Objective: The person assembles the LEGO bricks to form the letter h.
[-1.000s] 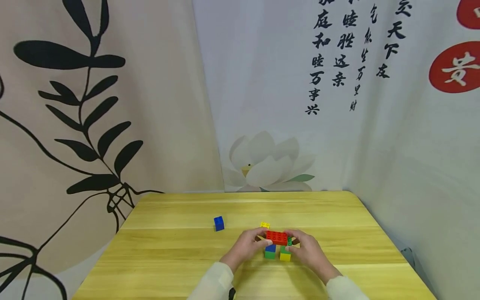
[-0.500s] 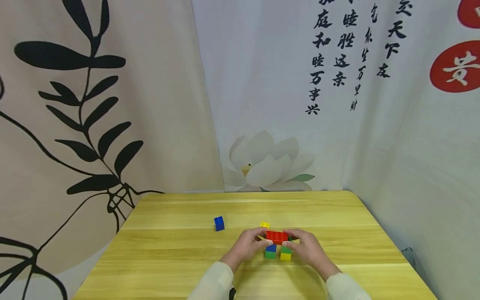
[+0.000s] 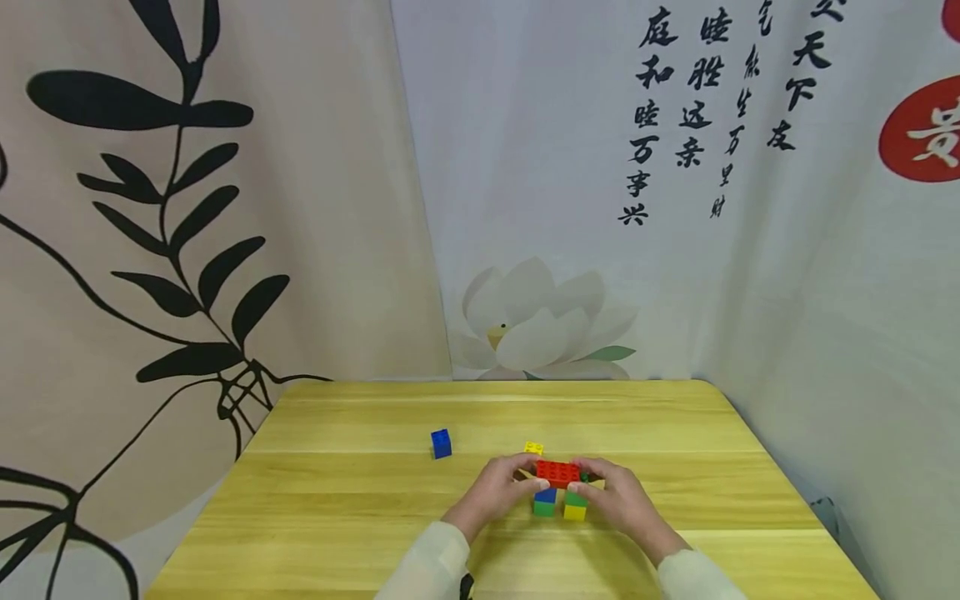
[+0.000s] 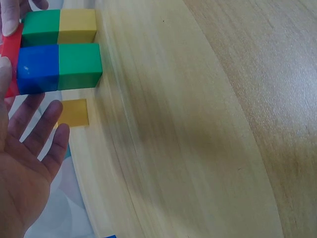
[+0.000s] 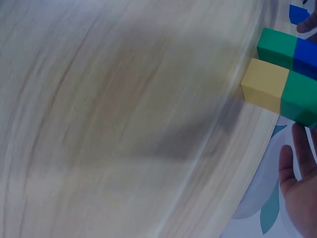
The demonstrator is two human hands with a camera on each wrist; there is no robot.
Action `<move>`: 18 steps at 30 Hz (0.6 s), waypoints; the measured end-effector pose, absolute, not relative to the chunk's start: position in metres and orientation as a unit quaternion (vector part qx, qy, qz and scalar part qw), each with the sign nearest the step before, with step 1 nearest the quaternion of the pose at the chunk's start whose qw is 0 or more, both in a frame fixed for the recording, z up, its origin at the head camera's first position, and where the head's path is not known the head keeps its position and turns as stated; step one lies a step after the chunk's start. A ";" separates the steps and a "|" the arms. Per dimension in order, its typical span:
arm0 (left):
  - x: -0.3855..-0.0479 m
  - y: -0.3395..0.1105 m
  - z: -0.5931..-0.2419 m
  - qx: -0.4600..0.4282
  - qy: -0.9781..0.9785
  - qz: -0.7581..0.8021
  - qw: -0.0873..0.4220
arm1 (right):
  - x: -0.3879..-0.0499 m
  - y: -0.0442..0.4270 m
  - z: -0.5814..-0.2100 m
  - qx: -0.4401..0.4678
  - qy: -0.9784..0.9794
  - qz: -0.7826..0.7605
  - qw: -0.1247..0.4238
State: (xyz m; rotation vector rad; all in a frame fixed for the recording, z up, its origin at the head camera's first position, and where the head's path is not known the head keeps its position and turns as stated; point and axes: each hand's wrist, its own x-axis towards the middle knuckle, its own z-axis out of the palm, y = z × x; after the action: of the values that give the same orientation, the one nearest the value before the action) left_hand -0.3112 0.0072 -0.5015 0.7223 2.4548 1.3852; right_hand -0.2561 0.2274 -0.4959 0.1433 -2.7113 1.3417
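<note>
A red toy brick (image 3: pixel 558 474) with studs lies across two short stacks. Its left support is a blue brick (image 3: pixel 546 495) on a green brick (image 4: pixel 80 66); its right support is a green brick (image 3: pixel 576 499) on a yellow brick (image 3: pixel 574 513). My left hand (image 3: pixel 495 492) pinches the red brick's left end between thumb and forefinger, and its other fingers are spread in the left wrist view. At the right end, my right hand (image 3: pixel 622 500) pinches it with the thumb in front. Those right fingers hide most of the upper right green brick.
Just behind the stacks a small yellow brick (image 3: pixel 533 447) sits on the wooden table (image 3: pixel 337 500). A separate blue brick (image 3: pixel 441 444) stands farther left. Printed curtains (image 3: pixel 337 208) hang behind the table's far edge.
My right thumb and fingers have slid slightly left onto the red brick's end, covering green studs that showed before. My left hand keeps its hold. The head view has shifted a little.
</note>
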 end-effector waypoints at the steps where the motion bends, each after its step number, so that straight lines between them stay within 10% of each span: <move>1: -0.311 0.007 -0.501 0.246 0.838 0.473 0.116 | -0.256 0.227 -0.496 0.048 -0.893 0.444 0.058; 18: -0.314 0.008 -0.504 0.250 0.835 0.476 0.114 | -0.256 0.226 -0.502 0.019 -0.886 0.459 0.057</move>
State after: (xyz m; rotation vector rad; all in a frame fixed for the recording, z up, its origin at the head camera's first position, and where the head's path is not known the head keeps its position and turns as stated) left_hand -0.3141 0.0076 -0.5042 0.7322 2.4493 1.3954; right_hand -0.2563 0.2261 -0.5018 0.0574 -2.6884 1.3929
